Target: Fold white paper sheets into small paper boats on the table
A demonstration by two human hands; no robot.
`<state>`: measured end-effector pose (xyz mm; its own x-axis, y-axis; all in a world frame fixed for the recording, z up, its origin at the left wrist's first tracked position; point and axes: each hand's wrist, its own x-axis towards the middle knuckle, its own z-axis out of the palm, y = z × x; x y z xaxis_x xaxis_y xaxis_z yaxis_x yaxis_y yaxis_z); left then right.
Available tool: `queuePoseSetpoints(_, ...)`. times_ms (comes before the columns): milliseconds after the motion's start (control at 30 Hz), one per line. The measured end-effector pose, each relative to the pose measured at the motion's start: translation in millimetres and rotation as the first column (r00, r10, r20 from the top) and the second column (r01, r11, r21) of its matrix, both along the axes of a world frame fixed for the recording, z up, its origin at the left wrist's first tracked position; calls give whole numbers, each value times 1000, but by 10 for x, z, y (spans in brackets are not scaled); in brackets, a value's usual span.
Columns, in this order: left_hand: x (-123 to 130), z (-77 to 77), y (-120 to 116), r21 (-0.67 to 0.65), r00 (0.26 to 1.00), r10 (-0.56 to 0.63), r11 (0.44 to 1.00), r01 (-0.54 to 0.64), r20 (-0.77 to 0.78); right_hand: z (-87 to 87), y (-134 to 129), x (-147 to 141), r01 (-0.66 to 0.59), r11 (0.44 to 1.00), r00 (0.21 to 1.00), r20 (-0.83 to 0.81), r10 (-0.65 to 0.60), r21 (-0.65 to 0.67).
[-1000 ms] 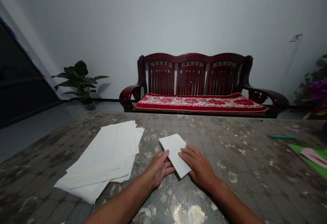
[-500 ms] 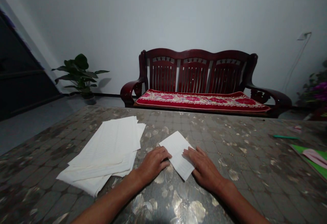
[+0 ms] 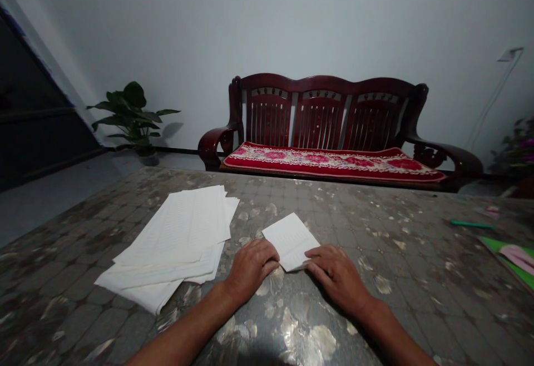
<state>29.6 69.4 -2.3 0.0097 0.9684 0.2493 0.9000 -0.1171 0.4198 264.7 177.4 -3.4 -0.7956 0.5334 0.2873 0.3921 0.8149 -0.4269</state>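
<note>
Both left hand (image 3: 251,268) and right hand (image 3: 337,280) touching a folded ruled sheet (image 3: 291,242), fingers (image 3: 321,260) together, faint lines unreadable

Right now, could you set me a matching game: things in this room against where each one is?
Things:
1. Folded white paper
2. Stack of white paper sheets
3. Red floral seat cushion
4. Green-leaved potted plant

Places:
A. On the dark red wooden bench
B. Between the left hand and right hand
C. On the grey floor by the wall
D. On the mottled table top

Pairs: 1-B, 2-D, 3-A, 4-C
</note>
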Motion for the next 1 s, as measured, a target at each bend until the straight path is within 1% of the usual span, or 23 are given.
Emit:
queuePoseSetpoints(100, 31, 17, -7, -25, 998, 48, 999, -47, 43, -3, 28, -48, 66, 996, 998, 4, -66, -60)
queuePoseSetpoints(233, 80, 23, -6, -48, 990, 124, 991, -121, 63, -35, 57, -136, 192, 976, 981, 23, -190, -107)
queuePoseSetpoints(333, 111, 17, 3, -58, 985, 158, 986, -154, 67, -43, 49, -192, 271, 958, 962, 46, -268, -92)
queuePoseSetpoints(467, 144, 10, 14, -71, 981, 180, 982, -176, 64, -24, 13, -231, 343, 937, 939, 60, -340, -59)
queuePoseSetpoints(600, 183, 20, 18, -74, 979, 196, 979, -191, 62, 7, -28, -245, 397, 916, 916, 84, -392, -54)
queuePoseSetpoints(767, 211, 26, 35, -112, 974, 223, 970, -216, 51, 59, -50, -275, 440, 897, 891, 141, -432, -31)
queuePoseSetpoints(900, 203, 22, 50, -125, 974, 222, 969, -214, 49, 128, -25, -341, 467, 881, 873, 197, -447, -72)
queuePoseSetpoints(1000, 189, 28, 61, -133, 974, 219, 969, -210, 60, 149, 5, -401, 495, 862, 860, 203, -469, -108)
